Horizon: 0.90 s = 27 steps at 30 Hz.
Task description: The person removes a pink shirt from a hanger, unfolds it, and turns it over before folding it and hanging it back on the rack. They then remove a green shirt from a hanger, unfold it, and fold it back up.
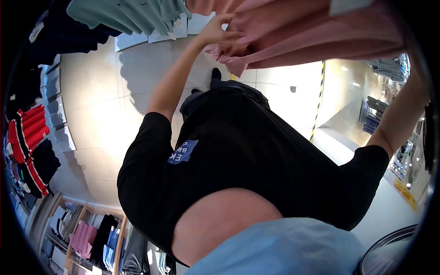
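Observation:
A pink garment [293, 41] is spread across the top right of the view, its lower edge bunched and creased at the left end. My left hand [219, 31] is at that bunched end, fingers closed on the cloth. At the far right, my right forearm [403, 112] reaches up toward the garment's other end. My right hand is lost in the dark rim of the view, so its fingers and any hold do not show. A pale green garment [114, 16] hangs just left of my left hand, with tags at its hem.
Dark clothes [68, 36] hang at upper left, with red garments [30, 130] below them. Shelves with folded clothes [87, 236] stand at lower left. Yellow-black tape [319, 98] crosses the tiled floor [98, 105]. Folded stacks [376, 112] lie at right.

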### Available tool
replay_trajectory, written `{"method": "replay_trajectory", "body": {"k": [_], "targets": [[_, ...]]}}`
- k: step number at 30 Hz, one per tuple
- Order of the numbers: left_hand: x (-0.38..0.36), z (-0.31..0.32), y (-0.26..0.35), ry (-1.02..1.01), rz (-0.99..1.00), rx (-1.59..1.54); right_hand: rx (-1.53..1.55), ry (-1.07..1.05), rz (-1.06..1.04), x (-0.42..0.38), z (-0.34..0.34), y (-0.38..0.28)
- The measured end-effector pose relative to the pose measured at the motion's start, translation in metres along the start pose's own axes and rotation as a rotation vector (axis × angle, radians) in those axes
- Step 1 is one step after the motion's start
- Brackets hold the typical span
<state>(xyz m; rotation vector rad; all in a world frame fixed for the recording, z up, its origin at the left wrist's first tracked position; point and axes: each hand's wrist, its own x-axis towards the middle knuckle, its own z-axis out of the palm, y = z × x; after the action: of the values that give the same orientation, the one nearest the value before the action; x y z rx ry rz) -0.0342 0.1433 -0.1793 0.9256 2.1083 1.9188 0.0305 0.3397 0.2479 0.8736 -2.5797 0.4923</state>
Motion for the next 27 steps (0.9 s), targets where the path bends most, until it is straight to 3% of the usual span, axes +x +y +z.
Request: {"method": "replay_trajectory", "body": {"k": [5,9,13,14,17,19,20,23,27], "targets": [[-0.054,0.051,-0.113,0.040,-0.205,-0.151,-0.042,0.065,0.137,0.006,-0.012,-0.014],[-0.083,0.074,-0.115,0.187,-0.493,-0.174,-0.074,0.112,0.280,0.006,-0.013,-0.018],[-0.102,0.093,-0.111,0.295,-0.586,-0.245,-0.113,0.066,0.139,-0.008,-0.038,0.022],[-0.106,0.096,-0.112,0.312,-0.528,-0.321,-0.122,0.057,0.104,-0.008,-0.041,0.026],[-0.118,0.110,-0.123,0.347,-0.388,-0.528,-0.211,0.030,0.253,-0.014,-0.043,0.016],[-0.121,0.113,-0.111,0.359,-0.349,-0.652,-0.209,-0.002,0.196,-0.015,-0.036,0.010],[-0.122,0.112,-0.106,0.350,-0.420,-0.689,-0.155,0.047,0.213,-0.020,-0.030,0.017],[-0.118,0.134,-0.116,0.616,-0.664,-0.898,-0.100,0.085,0.326,-0.035,-0.032,0.030],[-0.117,0.138,-0.123,0.761,-0.713,-1.611,0.019,0.142,0.535,-0.050,-0.045,0.042]]}}
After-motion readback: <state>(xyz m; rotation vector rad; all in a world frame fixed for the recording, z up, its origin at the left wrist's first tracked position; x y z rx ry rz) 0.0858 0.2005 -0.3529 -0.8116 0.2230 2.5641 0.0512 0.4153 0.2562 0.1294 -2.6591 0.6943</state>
